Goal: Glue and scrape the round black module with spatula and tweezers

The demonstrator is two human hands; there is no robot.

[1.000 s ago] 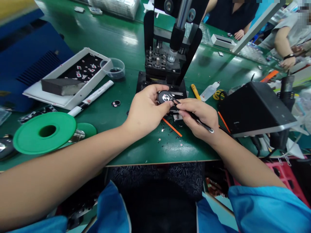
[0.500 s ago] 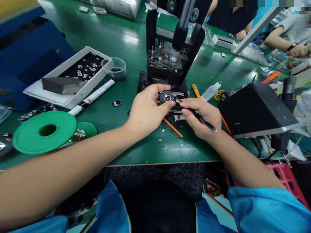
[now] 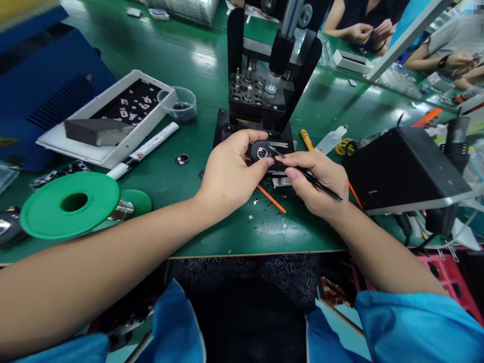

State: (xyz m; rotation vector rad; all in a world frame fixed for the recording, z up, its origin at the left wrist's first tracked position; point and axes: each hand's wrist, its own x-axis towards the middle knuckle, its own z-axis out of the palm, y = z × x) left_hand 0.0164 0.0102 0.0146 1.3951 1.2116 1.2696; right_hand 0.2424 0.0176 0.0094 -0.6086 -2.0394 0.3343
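Between thumb and fingers, my left hand [image 3: 234,174] grips a round black watch-like part [image 3: 260,150] with a pale ring and small dots on its face. My right hand [image 3: 317,184] is closed on black tweezers [image 3: 325,188], whose tips reach the right edge of the round part. Both hands are just in front of a black press [image 3: 257,96] with metal pins. An orange stick [image 3: 272,199] lies on the green table below them, among small scraps. One small round disc [image 3: 182,159] rests left of my left hand.
A white tray [image 3: 145,132] with small pieces, a clear cup [image 3: 184,107] and a green spool [image 3: 70,205] are on the left. At right are a bottle [image 3: 331,141] and a black box [image 3: 404,169]. Two people work across the table.
My hands, the round part and the tweezers remain together with only slight shifts. Across the table, one person's hands have come up and together.
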